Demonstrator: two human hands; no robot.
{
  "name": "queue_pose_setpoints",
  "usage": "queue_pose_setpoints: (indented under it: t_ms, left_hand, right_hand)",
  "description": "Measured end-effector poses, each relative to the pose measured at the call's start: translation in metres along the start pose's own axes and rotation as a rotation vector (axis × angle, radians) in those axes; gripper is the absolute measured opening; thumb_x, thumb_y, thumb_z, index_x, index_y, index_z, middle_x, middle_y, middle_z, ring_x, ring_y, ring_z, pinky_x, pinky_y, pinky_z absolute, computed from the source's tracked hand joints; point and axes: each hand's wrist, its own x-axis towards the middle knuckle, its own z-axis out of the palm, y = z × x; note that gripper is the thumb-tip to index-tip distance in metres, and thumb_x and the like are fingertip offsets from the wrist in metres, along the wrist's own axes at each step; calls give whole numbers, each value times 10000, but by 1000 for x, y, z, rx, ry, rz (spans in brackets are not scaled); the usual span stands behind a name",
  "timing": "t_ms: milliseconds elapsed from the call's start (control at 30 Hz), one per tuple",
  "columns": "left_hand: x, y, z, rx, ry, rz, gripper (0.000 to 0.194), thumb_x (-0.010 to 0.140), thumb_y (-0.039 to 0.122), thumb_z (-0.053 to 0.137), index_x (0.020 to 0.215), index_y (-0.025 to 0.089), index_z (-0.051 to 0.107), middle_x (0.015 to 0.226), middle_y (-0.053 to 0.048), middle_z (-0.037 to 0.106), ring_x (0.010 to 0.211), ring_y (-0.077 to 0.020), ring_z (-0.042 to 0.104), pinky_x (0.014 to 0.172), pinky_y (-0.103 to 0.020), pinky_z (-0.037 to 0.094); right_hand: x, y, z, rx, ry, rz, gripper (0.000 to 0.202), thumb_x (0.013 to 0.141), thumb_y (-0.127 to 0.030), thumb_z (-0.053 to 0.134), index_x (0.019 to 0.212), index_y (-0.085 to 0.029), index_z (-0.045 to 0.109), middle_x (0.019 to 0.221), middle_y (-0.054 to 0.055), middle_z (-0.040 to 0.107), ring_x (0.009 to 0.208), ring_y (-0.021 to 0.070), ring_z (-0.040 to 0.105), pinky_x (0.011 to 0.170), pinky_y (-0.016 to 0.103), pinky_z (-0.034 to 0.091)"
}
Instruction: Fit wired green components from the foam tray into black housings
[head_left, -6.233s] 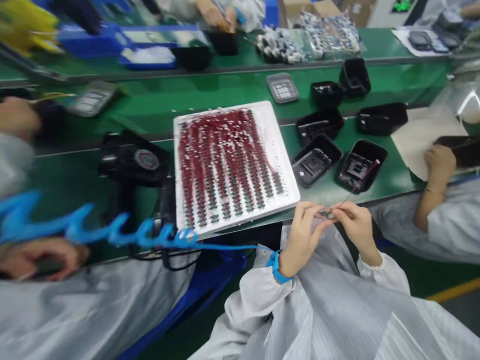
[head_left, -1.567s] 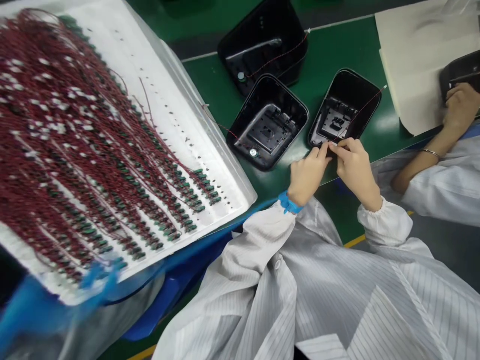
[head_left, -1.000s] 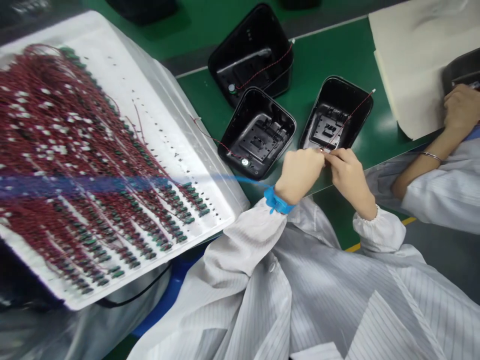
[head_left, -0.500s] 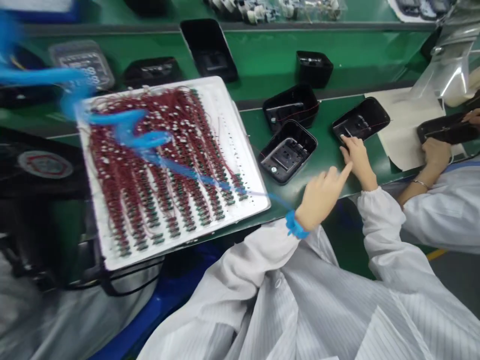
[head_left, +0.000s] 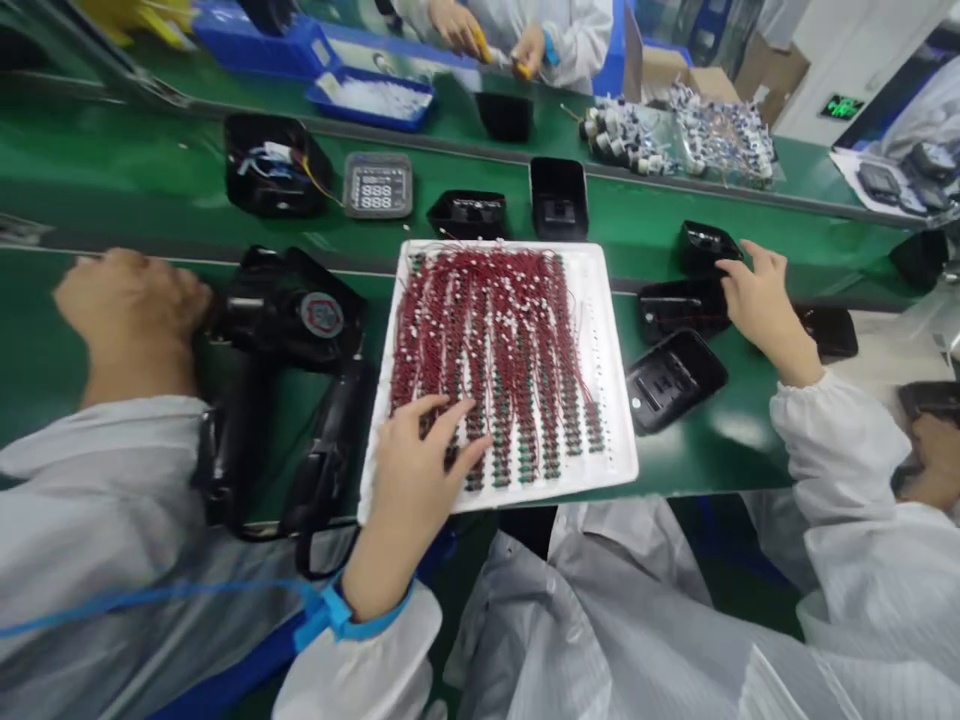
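My left hand (head_left: pixel 420 460), with a blue strap at the wrist, is open over the lower left of a white tray (head_left: pixel 619 455). Its fingers spread above rows of small green circuit boards with dark red wires (head_left: pixel 487 330). Whether the fingertips touch the boards, I cannot tell. On the right, my right hand (head_left: pixel 765 305) reaches to a small black plastic housing (head_left: pixel 703 248) on the ledge; thumb and fingers are apart at its right side. Below it lie a black housing (head_left: pixel 682 308) and an open black housing (head_left: pixel 675 380); another black housing (head_left: pixel 829 330) is partly behind my right forearm.
Left of the tray, a black strapped device (head_left: pixel 289 310) lies beside another person's fist (head_left: pixel 135 310). Along the ledge stand a housing with wires (head_left: pixel 274 165), a display panel (head_left: pixel 379 185) and more black housings (head_left: pixel 559 195). Across the bench, a co-worker's hands (head_left: pixel 487 40) hold yellow-handled tools.
My left hand has moved left from beside the right hand to above the tray. My right hand has left the far-right housing for the small one on the ledge. The view has swung left and up.
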Motion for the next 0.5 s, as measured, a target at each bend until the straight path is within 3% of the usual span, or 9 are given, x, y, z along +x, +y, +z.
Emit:
queue_pose_setpoints:
  t_ms: [100,167,267,367,500]
  left_hand:
    - [-3,7,2,38,-9,-64,304,997,340,525,1174,182,715,1190,-187,643,1068,-353,629,919,-515,530]
    - [-5,12,1,41,18,-69,288,994,289,499,1163,181,706,1166,-176,648,1023,-329,632,879,-480,530]
    - [-10,8,-3,34,54,8,251,974,238,537,1181,184,668,1116,-140,659,972,-274,641,835,-400,530]
    - [-16,-1,-6,23,41,59,313,934,197,606,1245,224,633,1081,-91,669,967,-231,647,846,-350,532]
    - [-18,1,-10,11,36,46,385,929,127,594,1301,225,612,1017,-55,670,937,-201,635,856,-323,520]
  right_hand:
    - [100,-41,25,30,-150,-152,451,1023,-280,413,1391,-90,593,1499,275,509,1463,395,417,1190,641,324]
    - [163,-74,50,51,-258,-184,555,1018,-301,455,1514,-54,459,1498,289,518,1451,405,438,1185,623,339]
    - [234,-123,90,94,-498,-46,698,1012,-413,520,1572,-38,336,1412,310,582,1310,400,571,1107,582,441]
    - [268,-158,122,167,-664,92,783,983,-503,579,1583,-83,301,1276,268,660,1017,311,696,942,522,559]
    - [274,-177,136,191,-640,51,689,959,-403,624,1541,-115,392,1258,230,673,889,242,711,883,468,588]
